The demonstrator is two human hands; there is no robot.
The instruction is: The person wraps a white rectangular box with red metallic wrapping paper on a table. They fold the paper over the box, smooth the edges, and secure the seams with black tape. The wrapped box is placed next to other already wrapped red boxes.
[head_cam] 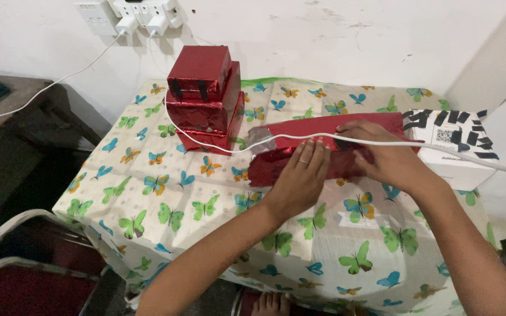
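A long box half wrapped in shiny red paper (282, 161) lies on the butterfly-print tablecloth (165, 193). My left hand (301, 178) presses flat on the box's near side, fingers together, a ring on one finger. My right hand (382, 153) lies over the box's right part, fingers pushing the red paper down along the top edge. A white cable (229, 149) runs across the box and over my right hand. The box's right end is hidden under my right hand.
Three red-wrapped boxes (206, 96) are stacked at the table's back. A white box (458, 143) with several black tape strips on it sits at the right edge. Wall sockets with white plugs (142, 14) are above. A red chair (24, 269) stands at lower left.
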